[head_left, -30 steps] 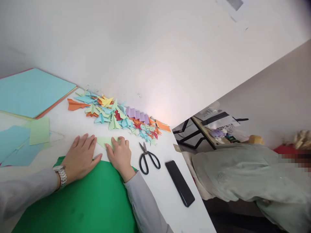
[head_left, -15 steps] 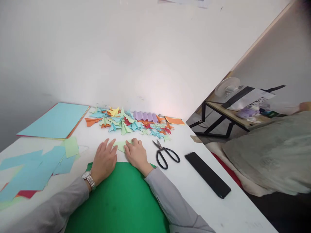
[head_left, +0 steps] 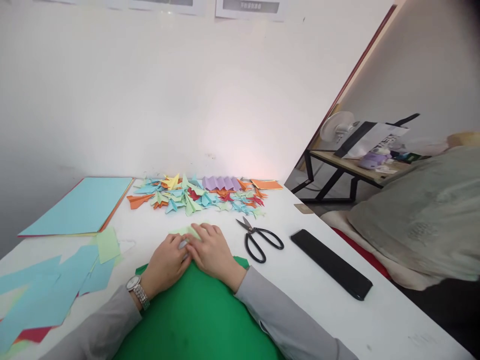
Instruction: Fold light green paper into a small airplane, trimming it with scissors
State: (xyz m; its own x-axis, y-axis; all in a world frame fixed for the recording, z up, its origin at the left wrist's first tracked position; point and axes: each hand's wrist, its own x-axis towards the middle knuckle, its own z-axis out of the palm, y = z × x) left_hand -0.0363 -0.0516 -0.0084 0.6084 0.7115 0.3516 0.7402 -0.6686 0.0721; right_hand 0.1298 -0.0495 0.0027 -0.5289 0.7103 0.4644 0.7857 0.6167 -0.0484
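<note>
A light green sheet of paper [head_left: 183, 230] lies at the table's front, mostly covered by my hands. My left hand [head_left: 168, 262], with a watch at its wrist, has its fingers bent in on the paper's near left side. Over the right part of the paper is my right hand [head_left: 212, 248], fingers curled and thumb pressed down close to the left fingertips. The paper's near edge is hidden under the hands. Just beyond them lie many small folded paper planes [head_left: 191, 204] in several colours. Black-handled scissors [head_left: 258, 240] rest partly open to the right.
Loose blue paper pieces [head_left: 48, 295] and a light green piece [head_left: 108, 245] lie at left, below a stack of coloured sheets [head_left: 82, 205]. A pleated purple paper [head_left: 222, 183] stands by the wall. A long black case [head_left: 332, 263] lies at right, near another person [head_left: 420, 215].
My hands have drawn together, the left moving right until its fingers meet the right hand. The fingers are now more curled over the green paper. The head view has tilted up slightly.
</note>
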